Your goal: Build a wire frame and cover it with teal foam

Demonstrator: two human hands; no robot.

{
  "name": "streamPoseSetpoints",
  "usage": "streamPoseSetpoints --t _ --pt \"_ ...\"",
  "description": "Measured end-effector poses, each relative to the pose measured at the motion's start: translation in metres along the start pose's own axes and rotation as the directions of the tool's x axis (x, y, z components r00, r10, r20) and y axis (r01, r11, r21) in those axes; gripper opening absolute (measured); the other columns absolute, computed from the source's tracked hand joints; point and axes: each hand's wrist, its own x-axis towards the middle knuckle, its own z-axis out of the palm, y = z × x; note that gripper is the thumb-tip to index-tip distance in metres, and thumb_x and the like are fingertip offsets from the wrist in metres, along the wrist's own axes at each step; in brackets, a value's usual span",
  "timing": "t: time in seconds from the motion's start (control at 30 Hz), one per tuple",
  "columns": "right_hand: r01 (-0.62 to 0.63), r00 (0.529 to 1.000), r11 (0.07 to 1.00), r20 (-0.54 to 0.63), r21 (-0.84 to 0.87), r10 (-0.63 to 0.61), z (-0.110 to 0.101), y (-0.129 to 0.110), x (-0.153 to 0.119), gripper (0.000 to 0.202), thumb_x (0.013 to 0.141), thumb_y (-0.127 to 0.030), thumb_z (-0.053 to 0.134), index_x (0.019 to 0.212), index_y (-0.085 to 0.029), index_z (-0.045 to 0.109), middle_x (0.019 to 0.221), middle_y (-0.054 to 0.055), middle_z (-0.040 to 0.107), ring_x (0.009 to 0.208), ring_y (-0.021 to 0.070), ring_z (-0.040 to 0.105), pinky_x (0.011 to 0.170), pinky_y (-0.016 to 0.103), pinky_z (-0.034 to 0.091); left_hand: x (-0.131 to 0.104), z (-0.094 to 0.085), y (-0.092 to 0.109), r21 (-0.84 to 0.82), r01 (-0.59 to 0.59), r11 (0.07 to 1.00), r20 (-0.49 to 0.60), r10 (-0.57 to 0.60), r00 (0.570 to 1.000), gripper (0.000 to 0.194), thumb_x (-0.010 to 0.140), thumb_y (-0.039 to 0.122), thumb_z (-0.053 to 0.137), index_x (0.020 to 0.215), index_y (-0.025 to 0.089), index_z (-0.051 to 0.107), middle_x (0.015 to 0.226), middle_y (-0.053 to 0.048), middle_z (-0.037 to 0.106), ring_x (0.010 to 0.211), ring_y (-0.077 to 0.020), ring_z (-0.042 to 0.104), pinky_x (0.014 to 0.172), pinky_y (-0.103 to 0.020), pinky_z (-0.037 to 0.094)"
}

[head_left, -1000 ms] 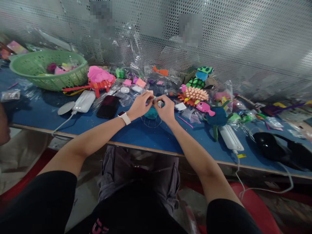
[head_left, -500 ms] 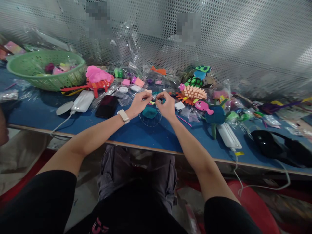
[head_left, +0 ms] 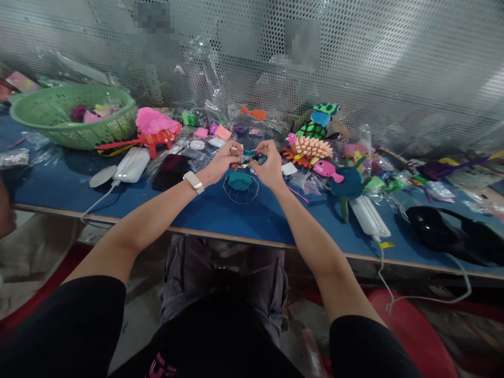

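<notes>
My left hand and my right hand face each other over the middle of the table, fingertips pinched. Between them is a small bluish, partly clear piece, too small to make out; fingers hide much of it. Just below the hands, a teal lump of modelling clay lies within a clear round outline, perhaps a dish. By my right hand are a white piece and a thin purple stick.
A green basket stands at the left. Near it are a pink and red clay figure, white power bank and black phone. Rightward are a spiky peach figure, pink fish and black headset-like object. Perforated metal rises behind.
My hands have drawn slightly apart, and more of the bluish piece shows between the fingertips. The teal lump stays in place below them.
</notes>
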Motion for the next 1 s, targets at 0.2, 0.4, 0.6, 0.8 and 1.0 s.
streamPoseSetpoints --t 0.2,0.4,0.6,0.8,1.0 --pt "0.030 0.997 0.998 -0.068 -0.060 -0.034 -0.002 -0.013 -0.007 0.029 0.092 -0.038 0.077 0.119 -0.026 0.077 0.116 0.009 0.083 0.104 0.0278 0.077 0.079 0.040 0.062 -0.004 0.009 0.001 0.186 -0.116 0.976 -0.105 0.137 0.985 0.024 0.103 0.023 0.069 0.122 0.031 0.057 0.088 0.001 0.067 0.070 -0.0161 0.063 0.067 -0.035 0.057" --pt "0.052 0.993 0.995 -0.099 -0.083 -0.060 -0.002 -0.021 -0.011 0.042 0.091 -0.035 0.079 0.132 -0.029 0.080 0.134 0.011 0.084 0.113 0.0327 0.079 0.084 0.046 0.067 -0.006 0.009 0.005 0.295 -0.177 0.939 -0.086 0.211 0.974 0.021 0.113 0.043 0.071 0.126 0.031 0.059 0.097 -0.002 0.070 0.075 -0.0171 0.066 0.069 -0.035 0.058" --pt "0.085 0.995 0.990 -0.051 -0.110 -0.091 -0.001 -0.021 -0.014 0.043 0.093 -0.034 0.076 0.136 -0.031 0.081 0.130 0.009 0.086 0.095 0.0280 0.078 0.083 0.048 0.067 -0.013 0.009 0.022 0.341 -0.257 0.905 -0.034 0.285 0.958 0.040 0.102 0.057 0.089 0.112 0.027 0.064 0.098 -0.004 0.073 0.081 -0.0174 0.067 0.073 -0.034 0.057" --pt "0.100 0.993 0.988 -0.050 -0.116 -0.106 -0.001 -0.021 -0.014 0.034 0.092 -0.036 0.077 0.125 -0.030 0.082 0.129 0.009 0.087 0.090 0.0256 0.076 0.077 0.044 0.065 -0.021 0.013 0.031 0.496 -0.278 0.823 -0.070 0.357 0.932 0.018 0.104 0.040 0.084 0.105 0.025 0.074 0.095 -0.005 0.079 0.079 -0.0187 0.068 0.073 -0.035 0.057" --pt "0.106 0.993 0.992 -0.046 -0.071 -0.109 0.000 -0.020 -0.011 0.026 0.082 -0.023 0.072 0.106 -0.026 0.082 0.119 0.008 0.087 0.098 0.0262 0.077 0.074 0.040 0.061 -0.025 0.019 0.031 0.520 -0.285 0.806 -0.076 0.375 0.924 0.007 0.105 0.027 0.073 0.098 0.025 0.075 0.092 -0.005 0.081 0.085 -0.0209 0.075 0.079 -0.037 0.061"
